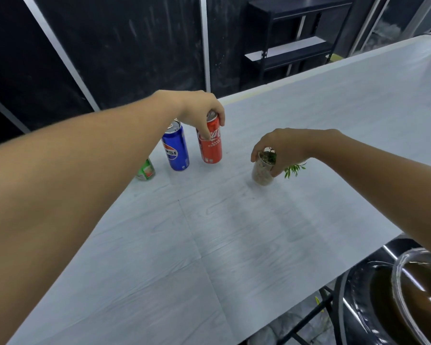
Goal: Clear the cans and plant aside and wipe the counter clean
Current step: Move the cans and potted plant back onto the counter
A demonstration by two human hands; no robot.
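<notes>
Head view: both arms reach forward over the white counter (pixel 234 245), the left hand (pixel 199 108) gripping the red can (pixel 210 141) from above (beside a blue can (pixel 176 148)). Right hand (pixel 281 148) grips the clear pebble-filled plant cup (pixel 261 171), standing on the counter.

I see three cans: one red (pixel 210 143), one blue (pixel 176 149), one green (pixel 146 170). I see one little plant (pixel 264 168).
</notes>
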